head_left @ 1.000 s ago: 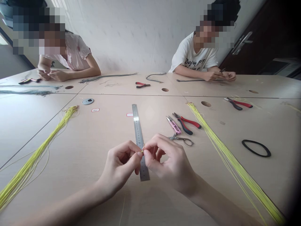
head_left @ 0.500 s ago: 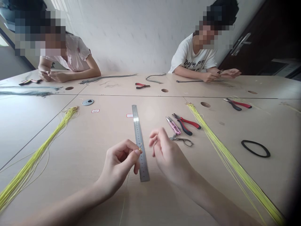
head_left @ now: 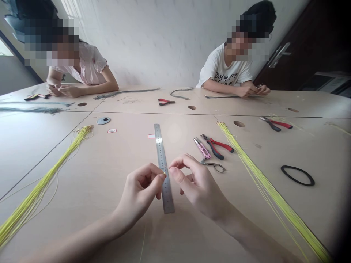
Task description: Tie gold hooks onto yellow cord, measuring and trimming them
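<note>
Over the ruler [head_left: 161, 155], the left hand [head_left: 142, 191] is pinching a cord [head_left: 165, 172]; the right hand [head_left: 197, 186] is hovering apart, grip unclear. Leaving the tip exposed is probably helping!

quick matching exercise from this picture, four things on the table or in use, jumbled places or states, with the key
Things:
1. left hand
2. ruler
3. pink snips
4. black loop

Places or states:
A. right of the right-hand yellow cord bundle
B. beside red-and-black pliers
C. pinching a tiny yellowish piece
D. silver, flat on the table

Pairs: 1-C, 2-D, 3-B, 4-A
</note>
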Tool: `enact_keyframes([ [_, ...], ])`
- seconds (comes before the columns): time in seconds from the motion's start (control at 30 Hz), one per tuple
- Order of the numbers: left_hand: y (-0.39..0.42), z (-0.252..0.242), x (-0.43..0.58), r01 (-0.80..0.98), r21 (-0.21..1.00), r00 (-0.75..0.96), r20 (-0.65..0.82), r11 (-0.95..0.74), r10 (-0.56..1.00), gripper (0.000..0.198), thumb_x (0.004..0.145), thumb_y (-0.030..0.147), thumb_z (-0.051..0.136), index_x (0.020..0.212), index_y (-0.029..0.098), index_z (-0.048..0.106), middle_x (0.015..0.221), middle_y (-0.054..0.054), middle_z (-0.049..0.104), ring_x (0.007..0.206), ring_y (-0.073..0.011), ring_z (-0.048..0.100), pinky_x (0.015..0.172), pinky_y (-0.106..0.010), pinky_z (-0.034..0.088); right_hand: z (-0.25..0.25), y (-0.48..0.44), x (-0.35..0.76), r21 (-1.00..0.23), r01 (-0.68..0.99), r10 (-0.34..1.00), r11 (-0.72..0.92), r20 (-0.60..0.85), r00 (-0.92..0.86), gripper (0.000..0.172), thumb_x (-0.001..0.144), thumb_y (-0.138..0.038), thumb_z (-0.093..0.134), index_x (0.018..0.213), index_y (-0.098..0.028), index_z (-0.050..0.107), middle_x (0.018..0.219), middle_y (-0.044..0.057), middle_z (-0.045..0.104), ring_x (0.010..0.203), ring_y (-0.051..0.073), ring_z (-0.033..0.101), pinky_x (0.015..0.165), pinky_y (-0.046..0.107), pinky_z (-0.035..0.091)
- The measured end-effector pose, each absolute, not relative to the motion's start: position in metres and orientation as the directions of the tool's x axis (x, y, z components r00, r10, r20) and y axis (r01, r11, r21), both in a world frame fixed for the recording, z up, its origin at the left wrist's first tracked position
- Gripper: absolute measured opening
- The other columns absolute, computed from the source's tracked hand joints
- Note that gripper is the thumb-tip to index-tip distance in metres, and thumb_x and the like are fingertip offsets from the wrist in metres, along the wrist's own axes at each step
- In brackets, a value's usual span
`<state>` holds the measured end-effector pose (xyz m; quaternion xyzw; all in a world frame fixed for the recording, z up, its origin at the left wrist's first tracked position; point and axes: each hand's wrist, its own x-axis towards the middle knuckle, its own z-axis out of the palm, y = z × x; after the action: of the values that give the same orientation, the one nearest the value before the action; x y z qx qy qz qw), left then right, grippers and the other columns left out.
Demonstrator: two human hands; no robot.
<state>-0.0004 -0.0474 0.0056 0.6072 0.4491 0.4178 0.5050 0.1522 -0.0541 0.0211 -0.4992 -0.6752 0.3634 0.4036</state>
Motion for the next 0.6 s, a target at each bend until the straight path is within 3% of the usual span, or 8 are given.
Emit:
enact_keyframes([
  [0.13, -0.049, 0.008, 0.002, 0.266, 0.947, 0.271, 0.107, -0.182, 0.957, 0.024, 0.080, 0.028, 0.049, 0.060, 0.016, 0.051, 0.046, 0.005, 0.044, 0.043, -0.0070, 0.031, 0.042, -0.020, 0.024, 0.021, -0.051, 0.152, -0.938, 0.320, 0.983, 0.131, 0.082, -0.164, 0.019, 0.084, -0.033, 0.050, 0.074, -0.018, 0.056, 0.078, 0.001, 0.054, 0.058, 0.010, 0.049, 0.045, 0.022, 0.046],
  [0.37, -0.046, 0.005, 0.000, 0.323, 0.925, 0.321, 0.092, -0.200, 0.943, 0.023, 0.082, 0.028, 0.047, 0.063, 0.016, 0.053, 0.046, 0.005, 0.044, 0.044, -0.0086, 0.035, 0.044, -0.020, 0.027, 0.018, -0.043, 0.155, -0.961, 0.268, 0.993, 0.067, 0.038, -0.113, 0.022, 0.083, -0.037, 0.049, 0.075, -0.017, 0.054, 0.078, -0.001, 0.054, 0.045, 0.005, 0.050, 0.041, 0.019, 0.047],
  [0.5, -0.049, -0.001, -0.004, 0.307, 0.877, 0.465, 0.200, -0.369, 0.862, 0.019, 0.083, 0.022, 0.046, 0.065, 0.017, 0.053, 0.051, 0.003, 0.047, 0.047, -0.0094, 0.040, 0.047, -0.020, 0.033, 0.026, -0.023, 0.183, -0.969, 0.203, 0.960, 0.142, 0.185, 0.211, 0.032, 0.079, -0.049, 0.053, 0.076, -0.016, 0.053, 0.069, -0.002, 0.055, 0.040, 0.007, 0.052, 0.035, 0.021, 0.046],
  [0.6, -0.060, -0.010, 0.001, 0.239, 0.800, 0.666, 0.277, -0.551, 0.692, 0.014, 0.082, 0.016, 0.049, 0.071, 0.019, 0.058, 0.057, 0.000, 0.055, 0.050, -0.0109, 0.048, 0.048, -0.021, 0.038, 0.039, -0.008, 0.224, -0.946, 0.239, 0.835, 0.220, 0.309, 0.455, 0.030, 0.082, -0.048, 0.044, 0.081, -0.019, 0.048, 0.075, 0.000, 0.053, 0.059, 0.012, 0.059, 0.037, 0.020, 0.048],
])
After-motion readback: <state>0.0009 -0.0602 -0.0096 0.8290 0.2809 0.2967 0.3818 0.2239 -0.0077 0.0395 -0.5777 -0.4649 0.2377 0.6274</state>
